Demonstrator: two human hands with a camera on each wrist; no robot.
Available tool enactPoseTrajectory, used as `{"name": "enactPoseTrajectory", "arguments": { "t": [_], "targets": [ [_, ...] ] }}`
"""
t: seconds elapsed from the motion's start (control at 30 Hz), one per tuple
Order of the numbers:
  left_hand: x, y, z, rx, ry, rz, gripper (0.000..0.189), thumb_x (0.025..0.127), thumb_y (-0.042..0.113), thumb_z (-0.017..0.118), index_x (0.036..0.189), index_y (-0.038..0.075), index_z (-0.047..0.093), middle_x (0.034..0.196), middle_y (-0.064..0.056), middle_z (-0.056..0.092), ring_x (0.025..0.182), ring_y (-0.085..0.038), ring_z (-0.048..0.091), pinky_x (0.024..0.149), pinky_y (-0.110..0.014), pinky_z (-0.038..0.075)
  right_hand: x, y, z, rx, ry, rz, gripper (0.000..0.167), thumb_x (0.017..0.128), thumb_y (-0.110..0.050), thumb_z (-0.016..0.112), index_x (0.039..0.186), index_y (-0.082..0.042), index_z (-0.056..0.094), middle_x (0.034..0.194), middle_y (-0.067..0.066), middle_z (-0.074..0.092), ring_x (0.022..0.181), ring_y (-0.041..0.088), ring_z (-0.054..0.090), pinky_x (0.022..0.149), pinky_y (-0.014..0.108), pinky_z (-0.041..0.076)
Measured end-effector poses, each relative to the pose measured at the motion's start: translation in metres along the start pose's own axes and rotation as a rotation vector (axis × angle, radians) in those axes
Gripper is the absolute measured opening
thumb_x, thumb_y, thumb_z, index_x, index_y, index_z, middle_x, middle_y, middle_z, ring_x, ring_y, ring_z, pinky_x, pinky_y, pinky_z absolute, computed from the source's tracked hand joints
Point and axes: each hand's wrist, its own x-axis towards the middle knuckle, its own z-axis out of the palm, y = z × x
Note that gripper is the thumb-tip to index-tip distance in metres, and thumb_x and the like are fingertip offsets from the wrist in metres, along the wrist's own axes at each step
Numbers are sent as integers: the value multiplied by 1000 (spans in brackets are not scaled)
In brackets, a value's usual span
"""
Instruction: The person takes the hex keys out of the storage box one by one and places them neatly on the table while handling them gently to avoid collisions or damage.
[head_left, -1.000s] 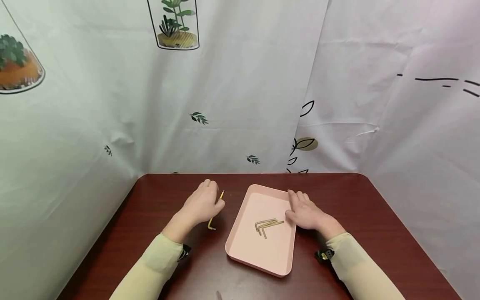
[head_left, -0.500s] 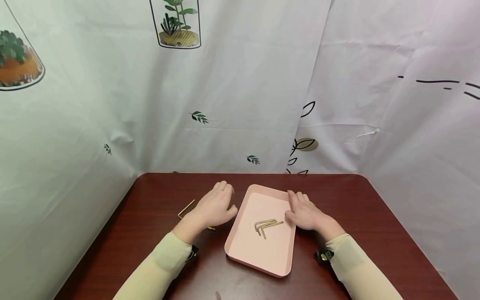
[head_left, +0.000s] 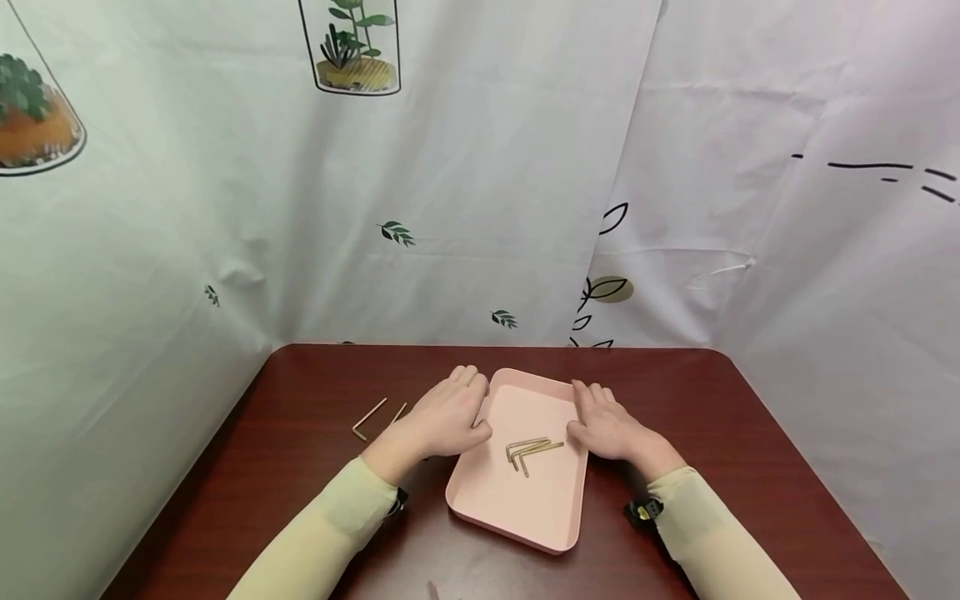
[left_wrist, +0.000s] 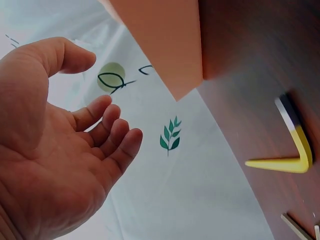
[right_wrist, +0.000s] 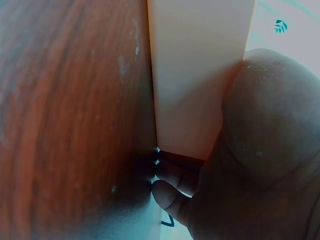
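A shallow pink tray [head_left: 517,521] sits on the table with several gold hex keys [head_left: 531,450] lying in it. My left hand [head_left: 448,414] hovers at its left rim, fingers loosely bent, thumb apart, palm holding nothing. Near that hand, a yellow hex key [left_wrist: 302,150] with a dark end lies on the table in the left wrist view; the hand hides it from the head view. My right hand [head_left: 611,425] holds the tray's right rim near the far corner, thumb over the edge and fingers along the outside wall.
Left of the tray, another hex key [head_left: 367,417] lies on the dark red table [head_left: 315,375], with a further hex key [head_left: 399,412] partly behind the left hand. A patterned white cloth [head_left: 465,192] hangs around the table's back and sides.
My left hand has moved right, from over the yellow hex key to the tray's left rim, uncovering hex keys farther left. The right hand and the tray have stayed in place.
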Motion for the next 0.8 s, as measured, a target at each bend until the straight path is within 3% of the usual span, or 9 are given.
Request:
{"name": "enactPoseTrajectory", "arguments": {
  "t": [0.23,0.3,0.4,0.63,0.8],
  "targets": [
    [7,10,5,-1,-36,44,30,87,20,68,112,6,58,103,-3,49,95,-22,44,80,-36,46,1,9,7,13,19,-39,77,99,-26,52,160,17,32,136,39,48,124,55,46,105,63,47],
    [8,12,6,5,-51,63,30,87,20,68,112,6,58,103,-3,50,94,-22,45,81,-36,47,0,3,1,31,-10,-18,77,99,-24,53,160,18,33,139,40,48,127,56,46,107,65,46],
    [9,13,6,12,-74,82,30,87,21,69,111,7,58,104,-3,50,95,-22,45,81,-36,48,3,9,9,31,-12,-9,78,99,-25,54,162,16,31,142,39,47,130,55,45,110,65,45],
    [12,18,4,-6,-115,98,30,90,24,74,109,8,57,110,-4,53,96,-22,48,80,-35,48,2,-4,-4,16,-29,12,77,99,-24,56,160,17,34,142,38,48,129,55,46,107,68,44],
    [15,19,8,-25,-175,86,30,93,26,75,110,9,58,105,-2,54,98,-21,51,85,-35,51,2,7,6,28,11,-15,77,97,-25,54,158,18,36,139,39,50,125,56,47,104,68,46]
  ]
}}
